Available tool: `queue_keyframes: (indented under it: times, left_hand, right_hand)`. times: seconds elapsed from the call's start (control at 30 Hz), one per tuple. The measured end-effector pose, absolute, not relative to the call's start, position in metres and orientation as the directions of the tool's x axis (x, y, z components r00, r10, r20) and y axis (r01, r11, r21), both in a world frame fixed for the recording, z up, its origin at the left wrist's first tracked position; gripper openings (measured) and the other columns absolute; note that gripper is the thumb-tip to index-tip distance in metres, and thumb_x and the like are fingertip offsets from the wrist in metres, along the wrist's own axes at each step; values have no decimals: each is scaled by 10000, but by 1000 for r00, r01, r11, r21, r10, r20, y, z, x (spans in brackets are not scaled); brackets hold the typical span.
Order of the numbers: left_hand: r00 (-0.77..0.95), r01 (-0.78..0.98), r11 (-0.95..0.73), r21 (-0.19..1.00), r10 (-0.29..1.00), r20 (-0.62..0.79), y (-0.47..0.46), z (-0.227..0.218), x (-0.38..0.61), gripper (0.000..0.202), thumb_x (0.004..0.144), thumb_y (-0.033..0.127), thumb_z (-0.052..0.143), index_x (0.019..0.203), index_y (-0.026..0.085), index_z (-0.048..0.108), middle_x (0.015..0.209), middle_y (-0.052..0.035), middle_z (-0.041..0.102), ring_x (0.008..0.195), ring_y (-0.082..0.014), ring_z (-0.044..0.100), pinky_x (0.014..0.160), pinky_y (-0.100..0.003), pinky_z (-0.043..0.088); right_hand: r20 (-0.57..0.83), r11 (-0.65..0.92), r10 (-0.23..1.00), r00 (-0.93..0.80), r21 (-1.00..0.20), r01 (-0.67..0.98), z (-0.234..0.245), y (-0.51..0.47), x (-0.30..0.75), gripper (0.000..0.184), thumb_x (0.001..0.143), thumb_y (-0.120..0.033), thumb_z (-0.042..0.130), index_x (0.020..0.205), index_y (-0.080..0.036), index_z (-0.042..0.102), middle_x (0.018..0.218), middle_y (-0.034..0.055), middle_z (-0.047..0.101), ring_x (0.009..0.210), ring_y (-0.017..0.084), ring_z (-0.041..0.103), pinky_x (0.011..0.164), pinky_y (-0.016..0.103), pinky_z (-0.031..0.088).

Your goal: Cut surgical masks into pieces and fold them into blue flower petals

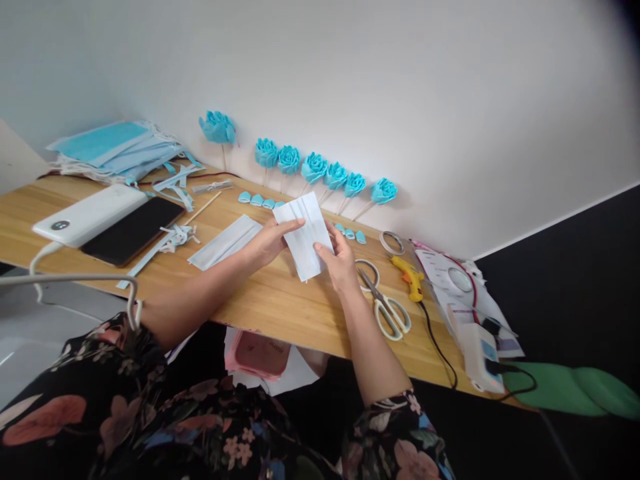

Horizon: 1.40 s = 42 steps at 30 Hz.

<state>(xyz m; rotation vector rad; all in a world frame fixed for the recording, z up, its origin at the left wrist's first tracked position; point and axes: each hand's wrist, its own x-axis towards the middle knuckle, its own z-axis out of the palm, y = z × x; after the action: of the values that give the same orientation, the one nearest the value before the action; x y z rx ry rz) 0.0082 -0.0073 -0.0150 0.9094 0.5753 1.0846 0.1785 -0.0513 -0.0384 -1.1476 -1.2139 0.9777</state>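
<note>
One pale pleated sheet [306, 235], pinched in our left hand [273, 241] and right hand [343, 263]: we do best with light tension and aligned pleats.

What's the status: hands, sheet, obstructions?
Left hand, right hand: both holding pleated pale sheet. Scissors lying off to the right. Nothing seen blocking the sheet.

Small handicraft workspace, set at a wooden tabletop [285, 313] against a white wall [400, 100]; whether it belongs to a home or a workshop cannot be determined. Its character is indicated by the yellow hot-glue gun [413, 279], the white-handled scissors [381, 301], the stack of disposable face masks [113, 148] and the row of stemmed blue artificial roses [314, 168] along the wall.
</note>
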Motion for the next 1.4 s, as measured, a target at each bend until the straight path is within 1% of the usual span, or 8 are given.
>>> queue_keyframes:
  times: [0.17,0.4,0.67,0.8,0.97,1.2,1.3,1.4]
  left_hand:
    - [395,-470,194,861,919,9,-9,-16,10,404,683,361,837,997,148,696,998,-122,748,987,-330,689,808,-403,531]
    - [190,-574,123,809,982,-15,-1,-17,10,454,661,339,848,1020,131,664,1093,-128,731,1132,-342,646,960,-467,526]
    - [143,-732,151,665,987,-66,7,-11,6,358,719,243,809,1016,157,628,1144,-93,719,1225,-287,608,1068,-432,497]
    - [123,-773,124,622,991,-45,7,-8,5,349,740,238,808,1027,181,617,1143,-61,724,1255,-262,598,1096,-394,481]
    - [167,-778,135,614,986,-5,7,-9,4,296,803,214,756,1066,156,633,1167,-78,722,1272,-260,592,1111,-415,468]
    - [149,-807,151,571,988,-50,15,-7,-1,297,813,228,750,1081,153,646,1198,-91,725,1275,-268,599,1106,-424,484]
    - [140,-832,145,536,989,-50,19,-7,-3,252,812,212,747,1040,154,657,1154,-78,741,1265,-252,605,1103,-386,491]
    - [163,-825,186,534,982,-90,18,-8,-2,199,819,192,731,1001,154,659,1102,-76,752,1234,-251,622,1093,-394,497]
  right_hand:
    - [144,144,985,98,-989,7,-39,-51,180,631,727,-459,790,1305,-269,622,1170,55,738,1079,257,685,938,399,546]
    - [98,119,986,135,-980,-161,-39,-47,183,489,789,-595,676,1139,-253,698,1251,44,711,1148,240,655,866,354,576]
    - [13,9,1000,-14,-967,-253,-43,-48,180,521,693,-681,746,959,-237,682,962,27,758,824,180,679,665,291,560]
    - [12,-13,991,-130,-982,-186,-39,-52,175,554,645,-577,832,1064,-248,683,1043,22,759,934,197,685,688,280,559]
    - [18,15,999,-33,-997,-69,-36,-51,172,482,629,-399,858,1047,-242,676,986,20,765,979,199,678,622,231,497]
    - [-22,-24,998,-51,-999,-41,-24,-58,185,488,692,-423,801,1114,-207,684,656,-33,699,509,81,486,487,221,383]
    - [-86,-87,988,-128,-996,-2,-23,-60,190,579,732,-531,773,1194,-196,677,620,-14,702,503,97,517,475,224,379]
    - [-65,-64,997,-43,-998,23,-29,-56,191,628,754,-728,656,1097,-206,717,831,52,778,663,141,649,514,233,440]
